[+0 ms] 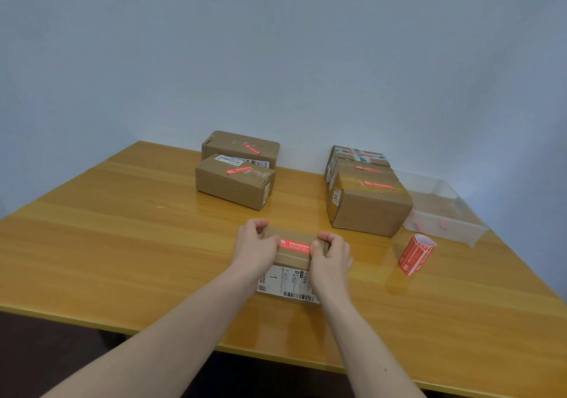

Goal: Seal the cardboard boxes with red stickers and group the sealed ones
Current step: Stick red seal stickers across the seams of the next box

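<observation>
Pale blue wall behind a glossy wooden desk [122, 244]. At the near middle lay a cardboard box [291, 259] with a red sticker [295, 245] across its top seam. The left hand [254, 245] and right hand [329, 255], fingers curled, pressed the sticker's ends; firm outward rubbing would likely bond it. White sticker print and the shipping label [287, 284] were unreadable. Sealed boxes [236, 179] were grouped far behind.
</observation>
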